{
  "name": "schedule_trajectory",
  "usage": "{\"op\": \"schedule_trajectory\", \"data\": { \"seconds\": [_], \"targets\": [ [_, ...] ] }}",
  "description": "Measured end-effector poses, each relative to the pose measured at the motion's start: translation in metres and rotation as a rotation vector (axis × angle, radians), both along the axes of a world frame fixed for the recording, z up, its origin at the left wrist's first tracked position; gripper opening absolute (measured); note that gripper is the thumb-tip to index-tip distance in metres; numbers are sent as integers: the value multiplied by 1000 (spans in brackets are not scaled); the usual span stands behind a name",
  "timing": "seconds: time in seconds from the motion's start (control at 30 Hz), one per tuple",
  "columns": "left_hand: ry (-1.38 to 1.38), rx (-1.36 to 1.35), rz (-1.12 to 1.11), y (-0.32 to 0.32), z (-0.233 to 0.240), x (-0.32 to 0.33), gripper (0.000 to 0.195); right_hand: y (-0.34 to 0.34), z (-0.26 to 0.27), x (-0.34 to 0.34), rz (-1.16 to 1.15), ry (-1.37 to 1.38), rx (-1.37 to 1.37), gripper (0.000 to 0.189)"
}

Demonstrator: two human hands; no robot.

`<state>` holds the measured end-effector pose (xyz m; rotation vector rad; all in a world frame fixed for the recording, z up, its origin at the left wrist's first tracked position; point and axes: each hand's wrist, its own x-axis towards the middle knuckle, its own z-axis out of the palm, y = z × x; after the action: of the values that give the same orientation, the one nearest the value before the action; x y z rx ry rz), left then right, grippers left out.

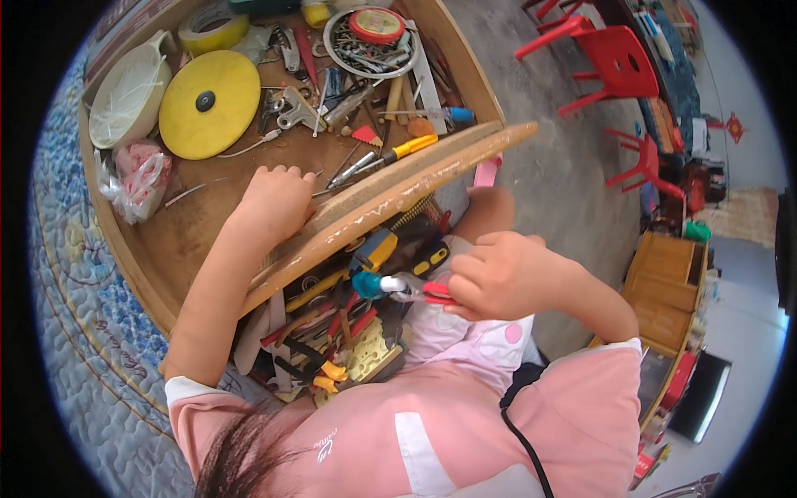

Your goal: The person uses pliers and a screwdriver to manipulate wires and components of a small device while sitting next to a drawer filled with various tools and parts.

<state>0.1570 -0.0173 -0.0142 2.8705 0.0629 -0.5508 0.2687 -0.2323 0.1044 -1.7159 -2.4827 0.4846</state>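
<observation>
My right hand (507,277) grips red-handled pliers (439,292) above my lap. By their metal jaws is a white cylindrical piece joined to a teal piece (368,284); whether the jaws clamp it, I cannot tell. My left hand (274,202) is inside a wooden drawer (398,165), just behind its front panel. Its fingers are curled, palm down, and what lies under them is hidden. Nearest to it are a silver pen-like tool (353,169) and a yellow-and-black utility knife (408,149), both along the panel.
The drawer holds a yellow disc (210,104), a cream plastic scoop (131,93), a bagged pink item (138,177), yellow tape (212,34) and a bowl of screws (372,59). Below the panel lie several tools, including orange-tipped pliers (327,373). Red chairs (622,62) stand right; a quilt (68,249) lies left.
</observation>
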Motion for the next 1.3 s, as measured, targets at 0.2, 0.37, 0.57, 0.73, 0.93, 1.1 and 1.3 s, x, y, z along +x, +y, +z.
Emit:
{"op": "schedule_trajectory", "data": {
  "seconds": [0.2, 0.37, 0.57, 0.73, 0.93, 1.1, 1.3],
  "targets": [
    [9, 28, -41, 1, 1, 2, 28, -8, 8, -10, -37, 19, 56, 33],
    [18, 38, -36, 0, 2, 1, 27, 9, -1, 39, -260, -63, -12, 28],
    [4, -1, 6, -2, 3, 0, 24, 36, -27, 61, -429, 151, -173, 24],
    [-107, -14, 18, -2, 7, 2, 19, 41, -30, 44, -535, 323, -174, 22],
    [-294, -84, -39, -10, 19, 10, 13, -16, -7, 19, -690, 696, -73, 17],
    [-348, -313, -69, -18, 30, 13, 21, -123, 19, -4, -1043, 1018, 365, 17],
    [-273, -530, 48, -31, 48, 13, 27, -224, -9, -45, -1531, 1269, 1170, 29]
  ]
}}
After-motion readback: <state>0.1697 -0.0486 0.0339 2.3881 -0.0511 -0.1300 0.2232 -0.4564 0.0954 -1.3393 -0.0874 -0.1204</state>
